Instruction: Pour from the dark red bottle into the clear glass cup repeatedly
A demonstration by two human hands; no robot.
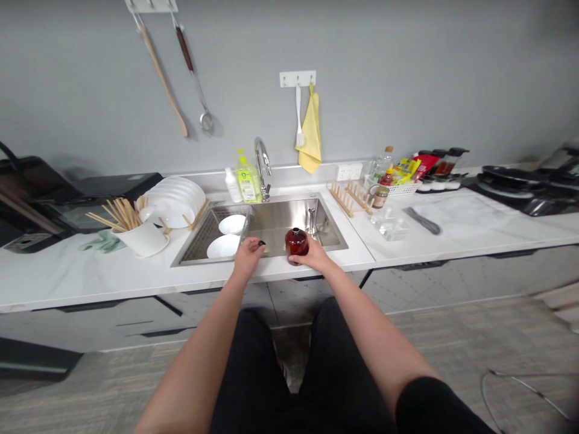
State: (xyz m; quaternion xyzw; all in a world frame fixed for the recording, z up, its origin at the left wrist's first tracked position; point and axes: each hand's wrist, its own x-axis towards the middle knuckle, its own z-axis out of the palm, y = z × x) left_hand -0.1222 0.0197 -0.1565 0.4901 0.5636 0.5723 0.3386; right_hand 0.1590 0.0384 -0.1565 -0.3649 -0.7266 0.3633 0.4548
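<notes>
At the far left of the counter sits a black appliance (31, 196), too cut off to identify. Next along are a pale green cloth (103, 242) and a white utensil holder (141, 239) packed with wooden chopsticks (120, 213), then white plates (174, 202) standing in a wooden rack (198, 212). Above them, a wooden spoon (160, 81) and a steel ladle (194, 78) hang on the wall.

The stainless steel sink (289, 220) has a wire rack (210, 235) holding two white bowls (228, 235). The left hand (248, 258) reaches in over the sink's front edge, fingers narrowly curled, with a small dark piece (262, 243) at the fingertips. Just beside it, the right hand (313, 255) grips a glossy dark red lidded jar (297, 245) around its lower body, above the front of the basin.

Behind the chrome faucet (262, 169) stand a green dish soap bottle (248, 182), its label too small to read, and a white pump bottle (233, 185). A yellow towel (310, 129) hangs from a wall hook. Further right are a wooden rack (350, 198), a glass dish (389, 228) and black pans (511, 181).
</notes>
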